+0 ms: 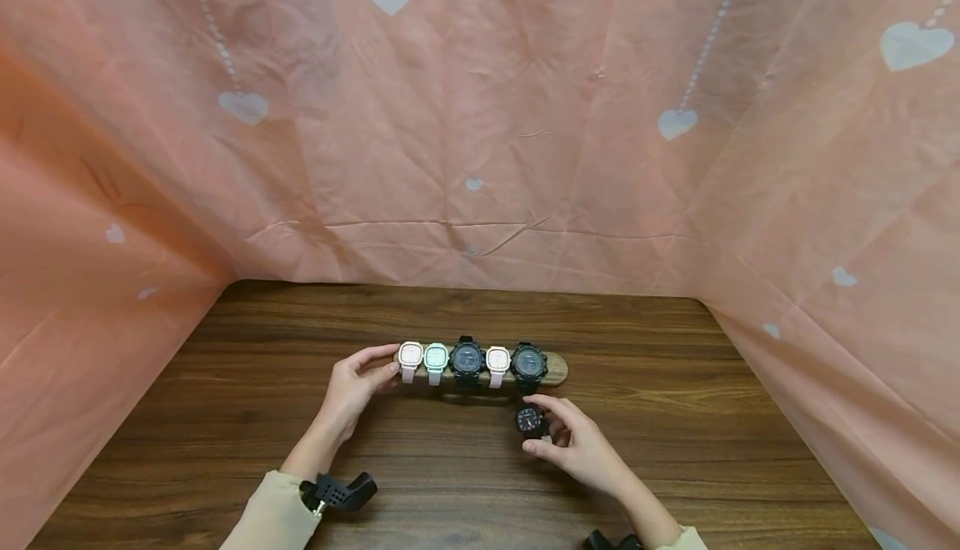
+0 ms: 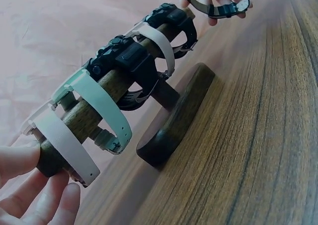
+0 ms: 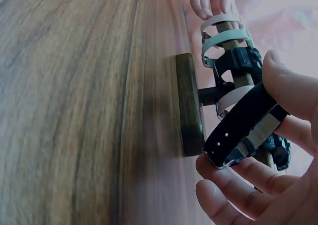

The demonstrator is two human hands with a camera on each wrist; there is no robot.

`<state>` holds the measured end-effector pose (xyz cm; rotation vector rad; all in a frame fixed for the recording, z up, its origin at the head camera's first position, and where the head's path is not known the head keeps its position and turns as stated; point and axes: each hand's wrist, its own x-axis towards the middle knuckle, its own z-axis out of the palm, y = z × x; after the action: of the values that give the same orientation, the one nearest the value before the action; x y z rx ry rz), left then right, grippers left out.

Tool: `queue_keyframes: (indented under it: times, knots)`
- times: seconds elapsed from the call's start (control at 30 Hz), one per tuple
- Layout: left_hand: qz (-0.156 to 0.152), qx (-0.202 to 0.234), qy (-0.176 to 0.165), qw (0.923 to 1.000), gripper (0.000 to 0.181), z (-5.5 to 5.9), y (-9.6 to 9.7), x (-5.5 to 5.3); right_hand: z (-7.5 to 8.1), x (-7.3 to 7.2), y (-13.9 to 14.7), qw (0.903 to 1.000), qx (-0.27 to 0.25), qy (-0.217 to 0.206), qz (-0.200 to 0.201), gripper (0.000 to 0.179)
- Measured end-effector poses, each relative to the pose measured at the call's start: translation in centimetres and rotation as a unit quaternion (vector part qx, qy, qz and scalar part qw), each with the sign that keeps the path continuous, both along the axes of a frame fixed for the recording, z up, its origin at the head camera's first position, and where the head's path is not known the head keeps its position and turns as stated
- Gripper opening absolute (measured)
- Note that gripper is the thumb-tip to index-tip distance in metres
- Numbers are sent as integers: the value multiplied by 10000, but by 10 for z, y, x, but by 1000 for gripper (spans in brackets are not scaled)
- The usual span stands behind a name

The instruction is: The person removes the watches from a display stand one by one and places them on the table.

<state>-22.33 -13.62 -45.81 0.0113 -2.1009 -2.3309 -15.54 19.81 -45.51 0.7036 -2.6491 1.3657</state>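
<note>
A wooden watch stand holds a row of watches on its bar: a pale pink one at the left end, then a mint green one, a black one, another pale pink one and a second black one. My left hand grips the bar's left end between thumb and fingers, beside the pink strap. In front of the bar's right end, my right hand holds a loose black watch, its buckled strap forming a closed loop.
The stand's dark base rests on the brown wood-grain table. Pink cloth with white hearts hangs behind and along both sides. A black wrist camera mount sits on my left forearm.
</note>
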Motion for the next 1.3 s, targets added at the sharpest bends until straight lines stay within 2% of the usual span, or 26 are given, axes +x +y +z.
queue_keyframes:
  times: [0.37, 0.53, 0.73, 0.93, 1.3]
  knots:
    - [9, -41, 64, 10000, 35, -1, -1, -2, -3, 1, -11, 9986, 452, 230, 129, 54]
    - [8, -131, 104, 9999, 35, -2, -2, -2, -2, 2, -15, 9972, 731, 172, 18, 54]
    - [24, -184, 62, 9998, 35, -2, -2, -1, -3, 3, -20, 9932, 1152, 60, -169, 54]
    - [48, -141, 45, 9999, 35, -2, -1, -1, -6, 3, -22, 9886, 1460, 151, -320, 54]
    - [76, -65, 109, 9999, 36, -4, 0, 0, -8, 1, -28, 9794, 1975, 302, -304, 53]
